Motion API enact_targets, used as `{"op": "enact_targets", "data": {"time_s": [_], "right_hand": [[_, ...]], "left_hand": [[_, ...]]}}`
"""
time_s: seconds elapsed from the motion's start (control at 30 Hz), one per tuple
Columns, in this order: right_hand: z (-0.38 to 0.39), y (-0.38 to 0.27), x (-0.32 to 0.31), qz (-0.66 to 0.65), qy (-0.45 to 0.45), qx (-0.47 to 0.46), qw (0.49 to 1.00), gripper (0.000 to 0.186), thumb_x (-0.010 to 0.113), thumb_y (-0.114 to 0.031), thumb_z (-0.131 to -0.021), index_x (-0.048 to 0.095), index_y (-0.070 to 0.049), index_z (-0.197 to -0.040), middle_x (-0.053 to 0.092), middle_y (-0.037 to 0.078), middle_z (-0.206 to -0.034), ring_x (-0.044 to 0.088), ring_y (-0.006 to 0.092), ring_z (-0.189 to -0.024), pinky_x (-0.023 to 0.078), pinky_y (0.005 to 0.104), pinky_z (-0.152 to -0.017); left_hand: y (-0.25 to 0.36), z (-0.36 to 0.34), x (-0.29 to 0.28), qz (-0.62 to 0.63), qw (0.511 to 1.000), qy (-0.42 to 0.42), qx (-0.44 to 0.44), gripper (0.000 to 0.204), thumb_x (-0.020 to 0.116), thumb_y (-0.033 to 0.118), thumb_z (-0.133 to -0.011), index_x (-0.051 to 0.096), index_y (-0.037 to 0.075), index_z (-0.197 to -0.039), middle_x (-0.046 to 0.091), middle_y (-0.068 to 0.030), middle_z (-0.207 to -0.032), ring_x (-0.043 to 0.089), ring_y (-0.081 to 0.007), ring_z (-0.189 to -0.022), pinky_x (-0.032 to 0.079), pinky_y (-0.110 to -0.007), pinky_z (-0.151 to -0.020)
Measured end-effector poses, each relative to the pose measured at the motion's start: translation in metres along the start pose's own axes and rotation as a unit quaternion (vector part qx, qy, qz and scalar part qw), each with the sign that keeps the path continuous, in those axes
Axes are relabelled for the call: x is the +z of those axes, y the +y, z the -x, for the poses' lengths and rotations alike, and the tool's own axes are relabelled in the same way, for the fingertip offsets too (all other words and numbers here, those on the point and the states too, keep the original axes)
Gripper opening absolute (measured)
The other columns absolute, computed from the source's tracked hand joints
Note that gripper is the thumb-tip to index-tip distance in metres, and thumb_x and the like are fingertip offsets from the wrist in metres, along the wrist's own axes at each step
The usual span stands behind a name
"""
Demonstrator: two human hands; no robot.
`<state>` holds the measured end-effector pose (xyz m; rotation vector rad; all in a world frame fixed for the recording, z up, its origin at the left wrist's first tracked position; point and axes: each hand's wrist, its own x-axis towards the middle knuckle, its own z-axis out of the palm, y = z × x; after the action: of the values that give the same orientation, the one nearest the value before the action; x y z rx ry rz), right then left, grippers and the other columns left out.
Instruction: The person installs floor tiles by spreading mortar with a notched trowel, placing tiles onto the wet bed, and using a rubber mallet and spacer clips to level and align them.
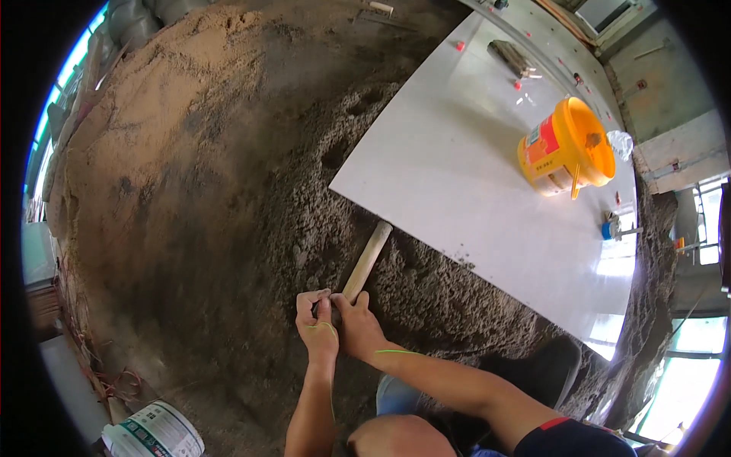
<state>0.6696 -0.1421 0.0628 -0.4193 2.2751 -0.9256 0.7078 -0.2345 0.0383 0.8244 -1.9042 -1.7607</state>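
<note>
My left hand (316,324) is closed, its thumb pressed to the curled fingers. A thin green string (333,381) crosses the base of that hand and trails down along the forearm; its end at the fingertips is too small to see. Right beside it, my right hand (360,329) is closed at the near end of a pale wooden stick (368,259). The stick slants away over the dark mortar, its far end close to the edge of a large glossy white tile (442,160). More green string lies across my right wrist.
A yellow bucket (548,152) stands on the tile, with small red pieces (460,46) and a blue-and-white item (611,228) near the tile's edges. Rough mortar (449,297) borders the tile. A sand heap (175,76) lies far left; a white bucket (156,433) is near left.
</note>
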Motion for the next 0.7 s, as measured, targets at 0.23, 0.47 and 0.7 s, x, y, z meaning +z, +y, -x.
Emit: {"op": "enact_targets", "data": {"time_s": [0.23, 0.47, 0.7], "right_hand": [[0.005, 0.000, -0.007, 0.018, -0.031, -0.022, 0.999, 0.047, 0.058, -0.005, -0.089, 0.044, -0.014, -0.133, 0.040, 0.028, -0.116, 0.058, 0.0514, -0.092, 0.053, 0.0516, -0.077], [0.022, 0.007, 0.017, 0.034, -0.061, -0.026, 0.997, 0.053, 0.062, -0.003, -0.085, 0.043, -0.016, -0.132, 0.039, 0.029, -0.114, 0.058, 0.0535, -0.087, 0.052, 0.0538, -0.076], [0.008, 0.010, -0.004, 0.021, -0.044, 0.038, 0.998, 0.040, 0.050, -0.011, -0.095, 0.045, -0.015, -0.134, 0.040, 0.028, -0.119, 0.059, 0.0496, -0.093, 0.053, 0.0506, -0.081]], "left_hand": [[-0.001, 0.008, 0.007, -0.036, 0.997, 0.063, -0.034, 0.005, 0.052, 0.001, -0.099, 0.057, 0.001, -0.102, 0.057, -0.0071, -0.105, 0.054, -0.0175, -0.095, 0.046, -0.033, -0.085], [-0.008, 0.032, -0.015, 0.061, 0.996, 0.064, -0.031, 0.008, 0.058, -0.004, -0.092, 0.061, 0.002, -0.097, 0.059, -0.0029, -0.097, 0.052, -0.0119, -0.090, 0.043, -0.027, -0.085], [-0.005, 0.019, 0.006, -0.001, 0.998, 0.029, -0.057, 0.003, 0.055, 0.004, -0.097, 0.057, 0.001, -0.099, 0.056, -0.0051, -0.096, 0.054, -0.0176, -0.091, 0.046, -0.034, -0.084]]}}
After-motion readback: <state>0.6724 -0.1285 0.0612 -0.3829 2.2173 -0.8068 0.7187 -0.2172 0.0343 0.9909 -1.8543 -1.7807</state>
